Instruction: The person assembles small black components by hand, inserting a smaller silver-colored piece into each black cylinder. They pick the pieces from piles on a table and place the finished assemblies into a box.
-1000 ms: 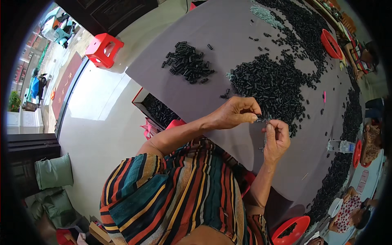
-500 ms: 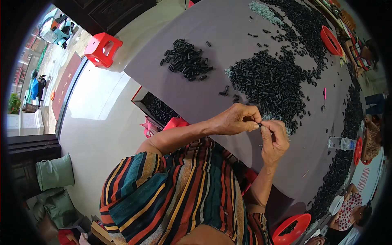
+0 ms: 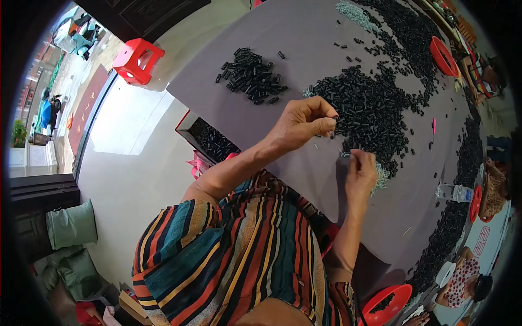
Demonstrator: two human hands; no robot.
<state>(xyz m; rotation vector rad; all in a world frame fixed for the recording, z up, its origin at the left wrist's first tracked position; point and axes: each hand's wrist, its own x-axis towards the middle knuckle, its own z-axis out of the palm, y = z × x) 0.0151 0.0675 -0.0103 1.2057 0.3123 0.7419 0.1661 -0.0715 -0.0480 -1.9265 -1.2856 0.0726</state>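
My left hand (image 3: 304, 124) is raised over the near edge of the large pile of small black cylindrical pieces (image 3: 370, 100). Thumb and index finger are pinched together, with a small dark piece at their tips. Lower and to the right, my right hand (image 3: 361, 173) has its fingertips closed together. A tiny pale translucent piece (image 3: 345, 154) shows at those fingertips. Beside the right hand lies a small heap of similar translucent pieces (image 3: 381, 177). A separate, smaller pile of black pieces (image 3: 250, 77) sits farther left on the grey tabletop (image 3: 217, 46).
An open box (image 3: 209, 140) holding black pieces stands below the table's left edge. Red bowls stand at the far right (image 3: 444, 56) and lower right (image 3: 387, 304). A clear plastic bottle (image 3: 455, 192) lies on the right. A red stool (image 3: 137, 61) is beyond the left edge; people sit at right.
My hands were together at their fingertips and have come apart. The left moved up and away toward the big pile; the right shifted slightly left, exposing the translucent heap.
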